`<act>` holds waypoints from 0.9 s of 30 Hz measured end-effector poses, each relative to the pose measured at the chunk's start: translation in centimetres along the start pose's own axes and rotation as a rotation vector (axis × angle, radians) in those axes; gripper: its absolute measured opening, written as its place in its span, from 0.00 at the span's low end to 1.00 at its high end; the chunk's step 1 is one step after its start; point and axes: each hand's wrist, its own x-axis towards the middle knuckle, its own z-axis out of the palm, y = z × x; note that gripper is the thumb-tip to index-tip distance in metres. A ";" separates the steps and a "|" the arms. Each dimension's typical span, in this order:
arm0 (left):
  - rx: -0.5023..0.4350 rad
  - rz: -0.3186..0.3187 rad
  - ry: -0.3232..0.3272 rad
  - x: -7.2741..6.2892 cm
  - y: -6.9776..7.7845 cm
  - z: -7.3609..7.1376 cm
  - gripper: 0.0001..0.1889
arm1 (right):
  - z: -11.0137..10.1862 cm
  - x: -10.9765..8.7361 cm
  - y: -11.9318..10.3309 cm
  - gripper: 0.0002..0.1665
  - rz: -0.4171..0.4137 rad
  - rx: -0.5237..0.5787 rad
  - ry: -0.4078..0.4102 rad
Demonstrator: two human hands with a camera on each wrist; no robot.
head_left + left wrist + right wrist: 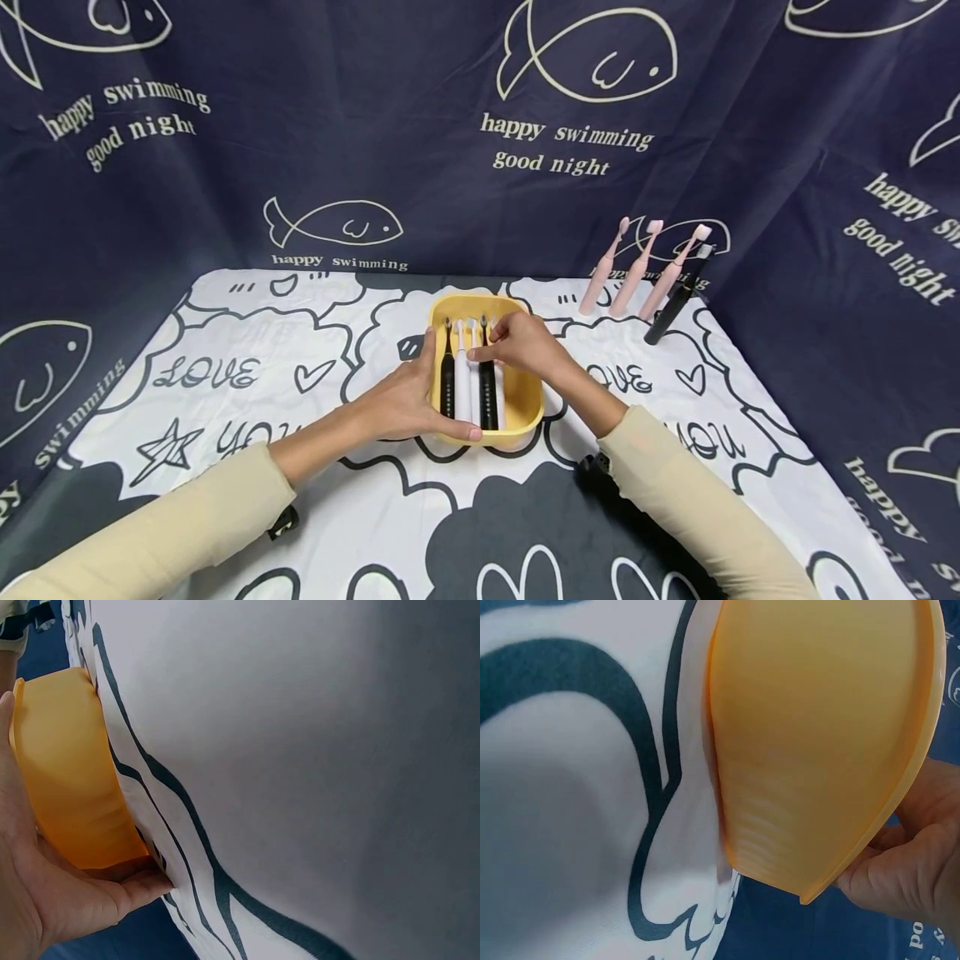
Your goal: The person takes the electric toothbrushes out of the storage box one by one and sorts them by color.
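Note:
A yellow box (525,400) holds a row of electric toothbrushes lying side by side. From the left come a black toothbrush (447,383), two white toothbrushes (462,387), another black toothbrush (488,396), and a further white toothbrush (500,408) partly covered by my right hand. My left hand (397,400) grips the box at its left side, thumb along the front rim; the left wrist view shows its fingers against the yellow wall. My right hand (525,342) reaches over the right rim, curled fingers and thumb pinching the rightmost white toothbrush near its neck.
Three pink toothbrushes (633,279) stand upright at the back right of the table. A black toothbrush (675,300) stands tilted beside them. A patterned white and grey cloth (247,383) covers the table, and a dark blue fish-print curtain (420,125) hangs behind.

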 end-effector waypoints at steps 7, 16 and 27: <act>0.005 -0.001 0.002 -0.1 0.0 -0.1 0.94 | 0.0 0.2 -0.4 0.34 -0.040 -0.081 -0.052; 0.017 -0.012 -0.003 -0.1 0.0 -0.1 0.93 | -0.4 0.0 -0.1 0.24 -0.009 -0.008 -0.076; 0.011 -0.033 -0.010 -0.2 0.2 0.1 0.94 | -1.4 -0.1 0.8 0.25 -0.025 0.299 -0.209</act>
